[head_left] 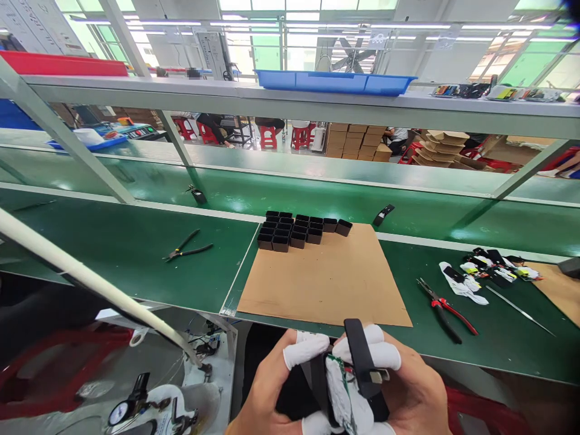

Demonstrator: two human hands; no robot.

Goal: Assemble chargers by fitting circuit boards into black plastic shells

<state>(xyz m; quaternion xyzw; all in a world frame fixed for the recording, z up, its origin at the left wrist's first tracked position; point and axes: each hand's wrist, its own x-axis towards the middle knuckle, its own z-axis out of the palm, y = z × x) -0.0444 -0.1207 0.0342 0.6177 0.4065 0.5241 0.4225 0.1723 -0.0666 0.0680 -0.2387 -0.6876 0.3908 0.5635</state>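
Observation:
My left hand (270,386), with white finger cots on its tips, grips the left side of a black plastic case (321,380) near the table's front edge. A white-wrapped part (341,393) with a bit of green circuit board along it sits at the case's mouth. In my right hand (419,383), also in finger cots, is a black plug cover (360,353) with metal prongs, held tilted beside the wrapped part. Fingers hide the case's lower portion. Beyond my hands, several open black cases (290,229) stand in rows on a brown cardboard sheet (324,284).
Red-and-black pliers (444,308), a thin metal rod (519,309) and a pile of white-wrapped parts (492,266) lie at right. Black-handled cutters (185,246) rest at left. A shelf with a blue tray (335,81) spans above; a pale pole (90,281) crosses at left.

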